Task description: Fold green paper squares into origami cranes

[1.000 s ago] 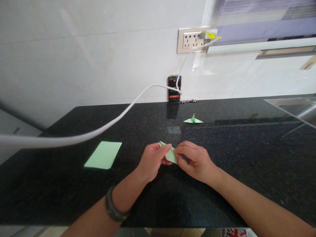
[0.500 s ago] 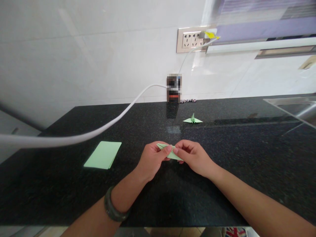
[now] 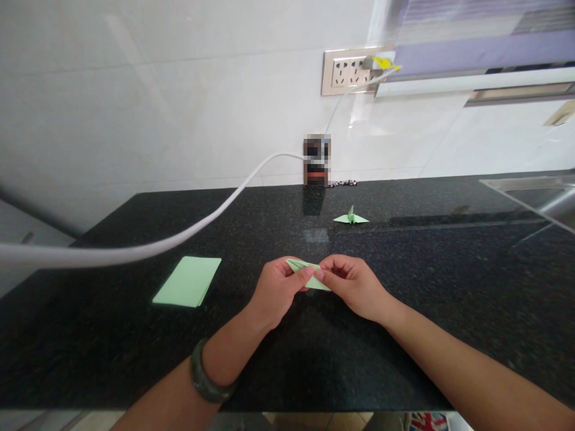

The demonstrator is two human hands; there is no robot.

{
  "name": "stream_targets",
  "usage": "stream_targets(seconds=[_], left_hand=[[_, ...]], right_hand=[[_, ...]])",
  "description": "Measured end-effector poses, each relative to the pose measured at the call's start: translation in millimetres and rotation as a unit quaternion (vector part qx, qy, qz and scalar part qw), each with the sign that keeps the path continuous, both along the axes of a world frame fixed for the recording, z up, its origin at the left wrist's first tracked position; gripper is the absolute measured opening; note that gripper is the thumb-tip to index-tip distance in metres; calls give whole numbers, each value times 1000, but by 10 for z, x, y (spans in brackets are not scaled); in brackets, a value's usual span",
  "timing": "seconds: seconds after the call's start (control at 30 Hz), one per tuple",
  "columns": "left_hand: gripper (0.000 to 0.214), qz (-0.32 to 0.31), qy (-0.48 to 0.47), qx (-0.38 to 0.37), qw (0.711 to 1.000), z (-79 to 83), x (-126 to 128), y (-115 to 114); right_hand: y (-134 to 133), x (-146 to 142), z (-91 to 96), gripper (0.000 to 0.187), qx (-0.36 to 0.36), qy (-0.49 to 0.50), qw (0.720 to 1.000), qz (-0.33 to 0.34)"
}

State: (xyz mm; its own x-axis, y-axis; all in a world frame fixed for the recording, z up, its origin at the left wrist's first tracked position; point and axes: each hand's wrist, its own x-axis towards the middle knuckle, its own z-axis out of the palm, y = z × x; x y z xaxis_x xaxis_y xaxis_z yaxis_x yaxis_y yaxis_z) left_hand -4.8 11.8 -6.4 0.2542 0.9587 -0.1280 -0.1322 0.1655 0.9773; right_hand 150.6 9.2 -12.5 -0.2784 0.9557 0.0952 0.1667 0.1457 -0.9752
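Head view of 2 bare hands at a black counter (image 3: 404, 335). A partly folded piece of green paper (image 3: 298, 264) was held just above the counter, over its middle and nearer its front edge than its back. The left hand (image 3: 278, 287) was closed on the paper's left part, thumb and fingertips pinched together on it. The right hand (image 3: 354, 284) was closed in the same way on the right part, and the 2 thumbs nearly met. How tightly either pinch was pressed could not be told. A dark bracelet (image 3: 204, 377) was worn on the left wrist, above the counter's front edge. A flat stack of green sheets (image 3: 188, 281) lay on the counter toward its left end. 1 finished paper crane (image 3: 351, 218) stood on the counter nearer its back edge. A phone (image 3: 317, 160), its screen blurred, was propped at the back edge against the wall. A white cable (image 3: 202, 224) was strung above the counter's left half.
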Motion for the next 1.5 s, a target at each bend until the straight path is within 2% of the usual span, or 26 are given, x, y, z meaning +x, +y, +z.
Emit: stream_targets(seconds=[0.73,0.87,0.93,1.03,1.2,1.5], left_hand=[[25,32,-43,-15,998,-54,8,2],[29,24,-33,-10,999,-49,6,-5],[24,11,-12,-6,1000,-43,9,-6],[20,25,-3,4,1000,-37,17,-5],[18,33,-21,8,999,-37,15,-4],[16,49,-48,-3,998,-62,-30,38]], right_hand=[[0,-32,-51,19,-72,98,992,25],[-4,-46,-39,19,-81,108,991,10],[0,-55,-42,20,-80,108,991,3],[7,-65,-61,20,-73,98,992,-1],[-3,-66,-70,25,-56,57,997,7],[-5,-34,20,19,-102,121,986,51]])
